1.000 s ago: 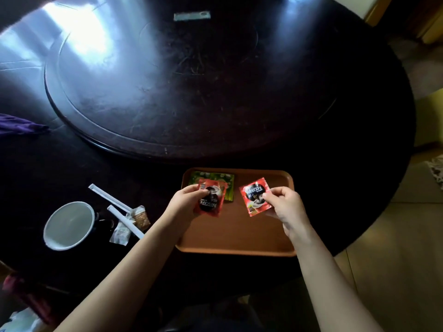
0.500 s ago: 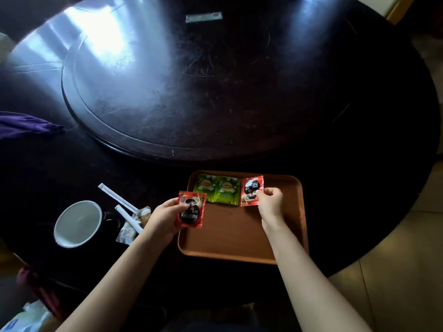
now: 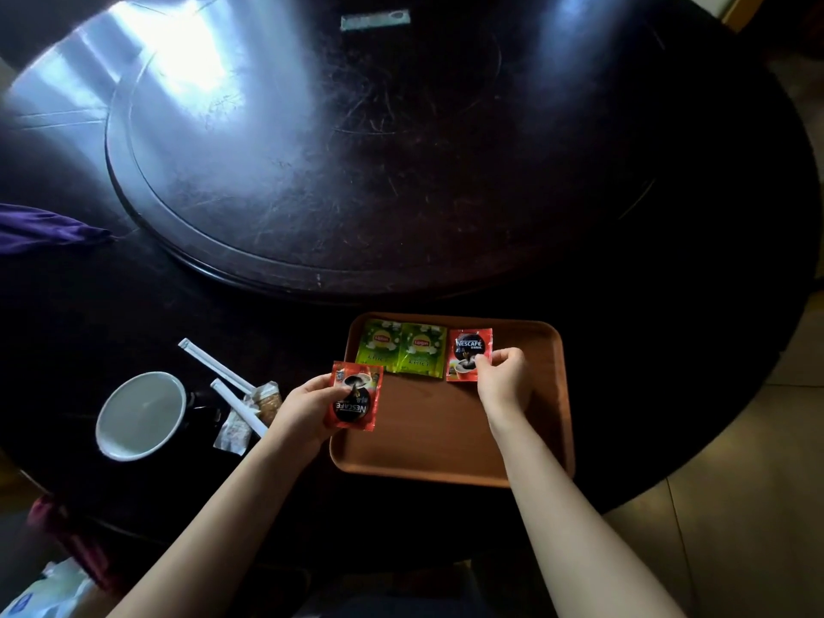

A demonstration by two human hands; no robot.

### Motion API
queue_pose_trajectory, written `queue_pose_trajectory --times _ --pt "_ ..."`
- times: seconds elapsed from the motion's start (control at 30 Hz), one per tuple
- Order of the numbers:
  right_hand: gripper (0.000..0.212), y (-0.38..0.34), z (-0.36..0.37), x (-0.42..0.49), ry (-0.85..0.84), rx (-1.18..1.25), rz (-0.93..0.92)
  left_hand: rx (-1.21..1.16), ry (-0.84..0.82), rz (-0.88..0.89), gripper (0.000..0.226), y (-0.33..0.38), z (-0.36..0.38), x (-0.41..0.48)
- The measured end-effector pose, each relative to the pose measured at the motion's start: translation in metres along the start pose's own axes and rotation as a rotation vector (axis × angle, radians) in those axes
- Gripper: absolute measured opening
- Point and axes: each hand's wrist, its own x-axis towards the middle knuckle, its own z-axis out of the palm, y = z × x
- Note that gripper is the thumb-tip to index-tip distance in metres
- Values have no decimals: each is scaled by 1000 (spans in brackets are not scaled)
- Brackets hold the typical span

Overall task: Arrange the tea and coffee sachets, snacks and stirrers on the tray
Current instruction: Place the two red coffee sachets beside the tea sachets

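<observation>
A brown tray (image 3: 450,439) sits at the table's near edge. Two green tea sachets (image 3: 403,353) lie side by side along its far rim. Right of them lies a red coffee sachet (image 3: 469,350), pinched at its lower right by my right hand (image 3: 504,381). My left hand (image 3: 307,408) holds a second red coffee sachet (image 3: 356,396) over the tray's left edge. Left of the tray, two white wrapped stirrers (image 3: 214,363) and two clear-wrapped snacks (image 3: 252,412) lie on the table.
A dark mug (image 3: 140,414) with a white inside stands left of the stirrers. A large lazy Susan (image 3: 356,149) fills the table's middle, with a small wrapper (image 3: 374,20) at its far side. Purple cloth (image 3: 44,227) lies at the left edge.
My right hand carried its coffee sachet to the tray's far rim and set it beside the green tea sachets. My left hand drew its sachet back to the tray's left edge.
</observation>
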Motion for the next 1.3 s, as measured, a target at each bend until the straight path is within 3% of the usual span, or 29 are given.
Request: queue_pose_trajectory --times 0.13,0.63,0.8,0.87,0.93,1.0,1.07,1.2,1.3 --pt "14 0 1 -1 26 -127 -62 13 3 1 15 1 -3 0" --pt "19 0 -3 -3 30 -218 -134 15 11 -22 15 -2 4 -6" --pt "24 -3 -12 -9 122 -268 -224 15 -45 -12 20 -1 15 -11" --pt "21 -9 -18 -15 -9 -133 -359 25 -86 0 24 0 25 -13" --pt "15 -15 -23 -29 -326 -69 -439 30 -130 4 21 0 37 -16" --pt "2 -17 -27 -41 -589 -28 -393 25 -189 0 20 0 49 -18" --pt "13 -14 -32 -47 -611 107 -279 -15 -239 0 21 0 58 -19" --pt "2 -12 -54 -49 -543 406 -43 -59 -272 -45 10 -1 70 -24" --pt "9 -1 -69 -49 -581 66 -125 138 -192 0 10 -4 75 -26"
